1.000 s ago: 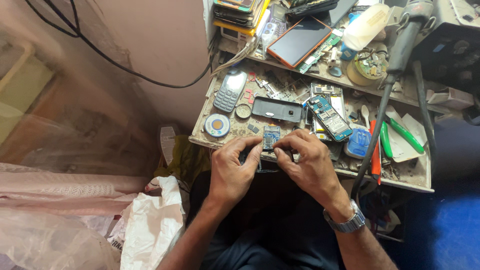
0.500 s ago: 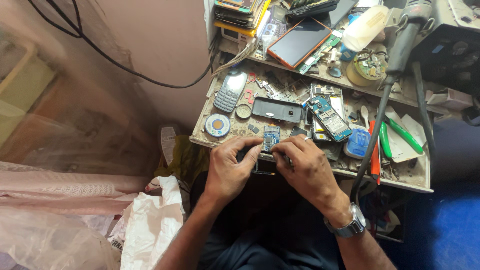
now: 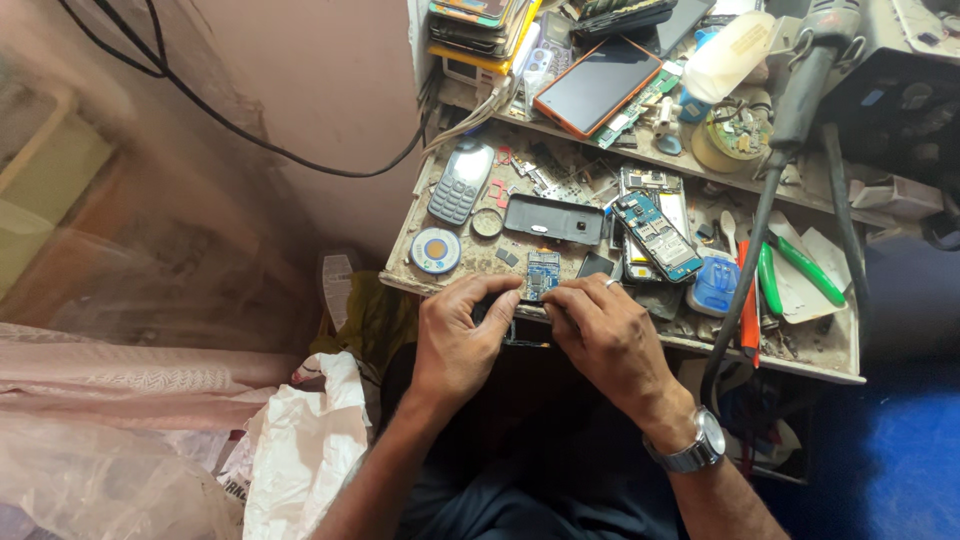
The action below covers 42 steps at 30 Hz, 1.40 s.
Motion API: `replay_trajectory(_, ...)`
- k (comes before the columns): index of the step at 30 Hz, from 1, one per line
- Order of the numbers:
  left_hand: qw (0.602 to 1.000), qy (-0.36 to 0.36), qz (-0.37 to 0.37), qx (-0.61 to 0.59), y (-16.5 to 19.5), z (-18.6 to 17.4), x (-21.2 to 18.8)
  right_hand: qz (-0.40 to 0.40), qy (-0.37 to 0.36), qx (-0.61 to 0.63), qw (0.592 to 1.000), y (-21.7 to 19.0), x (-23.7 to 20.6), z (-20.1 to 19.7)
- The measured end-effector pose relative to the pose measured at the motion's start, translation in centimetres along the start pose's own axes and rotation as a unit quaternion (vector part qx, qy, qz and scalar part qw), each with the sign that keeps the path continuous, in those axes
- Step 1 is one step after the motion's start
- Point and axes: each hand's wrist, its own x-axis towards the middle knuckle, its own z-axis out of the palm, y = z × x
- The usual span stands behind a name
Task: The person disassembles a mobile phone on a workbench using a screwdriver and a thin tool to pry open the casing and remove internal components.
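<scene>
Both hands meet at the front edge of a cluttered workbench point(image 3: 830, 370). My left hand point(image 3: 462, 335) and my right hand point(image 3: 605, 335) together grip a small dark phone part point(image 3: 510, 322), mostly hidden by the fingers. My right wrist wears a metal watch point(image 3: 690, 452). Just beyond the fingertips lies a small blue circuit board point(image 3: 543, 272). Behind it rests a black phone back cover point(image 3: 555, 218).
The bench holds a grey keypad phone point(image 3: 458, 184), a round disc point(image 3: 436, 250), a blue phone board point(image 3: 655, 235), green tools point(image 3: 808, 268), an orange-rimmed tablet point(image 3: 597, 85) and a soldering handle point(image 3: 810, 70). White plastic bags point(image 3: 300, 450) lie at lower left.
My hands stay at the bench edge; the fingers have shifted slightly on the dark part.
</scene>
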Motion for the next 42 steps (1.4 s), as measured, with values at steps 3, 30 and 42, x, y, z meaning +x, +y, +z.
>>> replay_trajectory(3,1.000,-0.001,-0.005,-0.008,-0.1,-0.2,0.0,0.015,0.001,0.028,1.000,0.2,-0.1,-0.1)
replay_trajectory(30,0.981,-0.162,-0.018,0.106,0.8,-1.2,0.9,0.123,-0.036,0.174,0.976,0.2,-0.1,-0.5)
replay_trajectory(42,0.982,-0.149,-0.021,0.112,1.4,-0.9,0.7,-0.039,0.008,-0.026,0.999,-1.1,0.9,-1.0)
